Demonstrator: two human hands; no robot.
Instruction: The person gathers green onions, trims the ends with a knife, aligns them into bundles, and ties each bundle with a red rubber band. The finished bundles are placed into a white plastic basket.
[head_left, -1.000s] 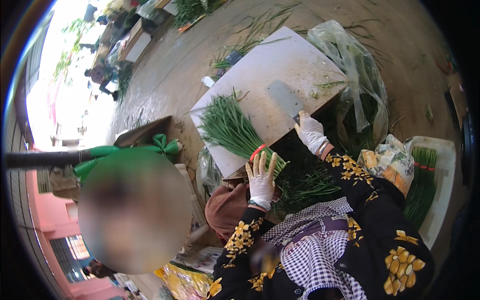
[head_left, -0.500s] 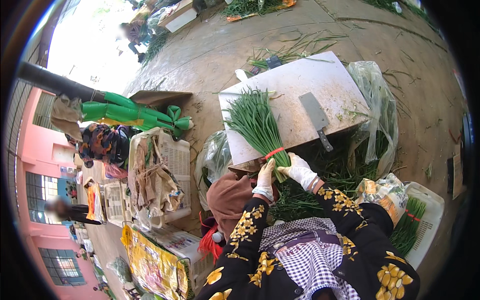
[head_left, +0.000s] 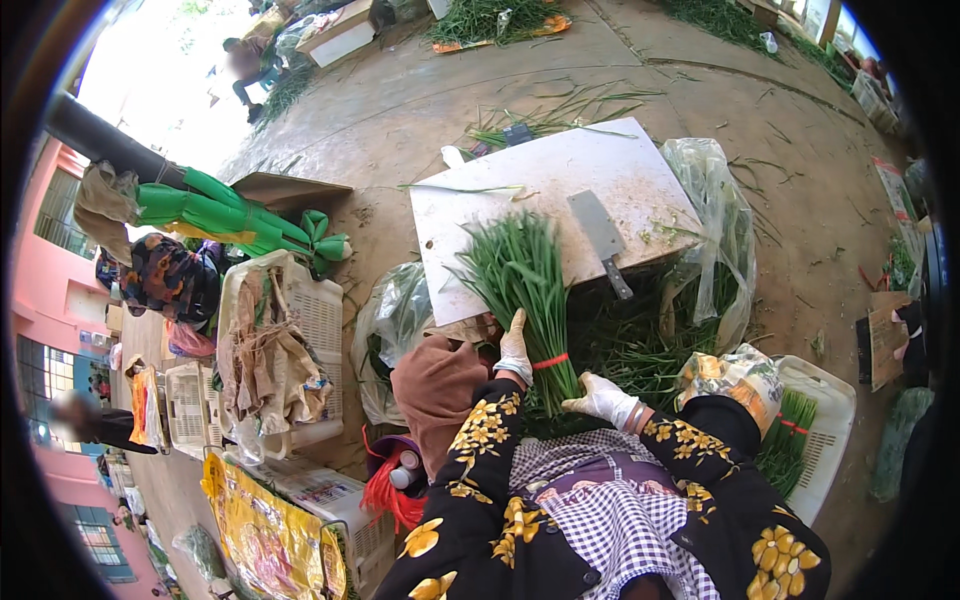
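Observation:
My gloved left hand [head_left: 514, 352] is closed around a bunch of green chives [head_left: 525, 280], just above the red band [head_left: 550, 361] that ties it. The leaves point away from me over the near edge of a white board, and the cut stem ends hang toward my lap. My gloved right hand [head_left: 606, 400] is beside those stem ends, thumb and fingers apart, at most touching them. A cleaver [head_left: 597, 225] lies on the white board [head_left: 545, 165], its dark handle over the near edge. Loose chives [head_left: 640, 340] lie below the board.
At my right stands a white crate [head_left: 835, 400] with red-banded chives and a printed bag. Clear plastic bags [head_left: 385, 330] flank the board. On the left are white crates [head_left: 320, 320] draped with cloth, a yellow sack [head_left: 260, 530] and green rolls [head_left: 225, 212]. Other people are farther off.
The bunch has come off the board toward me and stands steeper. My left hand has moved above the band; my right hand has loosened from the stem ends. The view has shifted.

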